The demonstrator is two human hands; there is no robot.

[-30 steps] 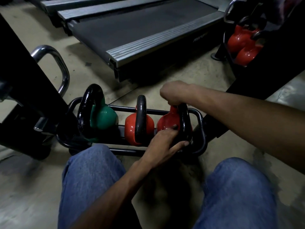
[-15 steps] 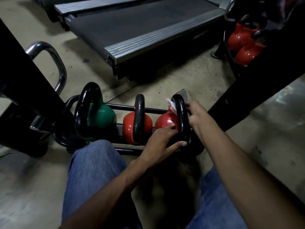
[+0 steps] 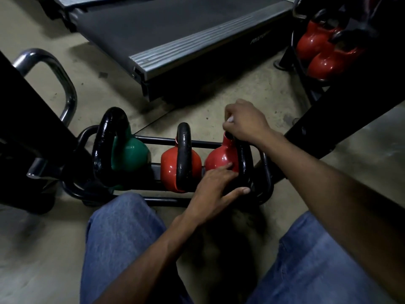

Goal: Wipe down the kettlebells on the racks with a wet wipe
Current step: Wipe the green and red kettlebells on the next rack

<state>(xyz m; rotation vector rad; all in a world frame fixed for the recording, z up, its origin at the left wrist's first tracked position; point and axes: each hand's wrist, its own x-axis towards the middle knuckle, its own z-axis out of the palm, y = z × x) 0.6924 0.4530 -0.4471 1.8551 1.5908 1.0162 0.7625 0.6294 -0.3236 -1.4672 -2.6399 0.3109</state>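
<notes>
Right hand (image 3: 245,123) pinches white wet wipe (image 3: 230,119) atop red black-handled kettlebell (image 3: 219,156), right end of black tube rack (image 3: 157,140). Left hand (image 3: 214,189) flat, bracing it. Best to cover the full handle loop.

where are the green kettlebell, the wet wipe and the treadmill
green kettlebell (image 3: 129,157), head view, on its green body
wet wipe (image 3: 230,119), head view, on its small visible white corner
treadmill (image 3: 175,25), head view, on its dark belt

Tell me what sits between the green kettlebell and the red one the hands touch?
Another round red kettlebell with a black handle, on the black metal rack, in the head view.
</notes>
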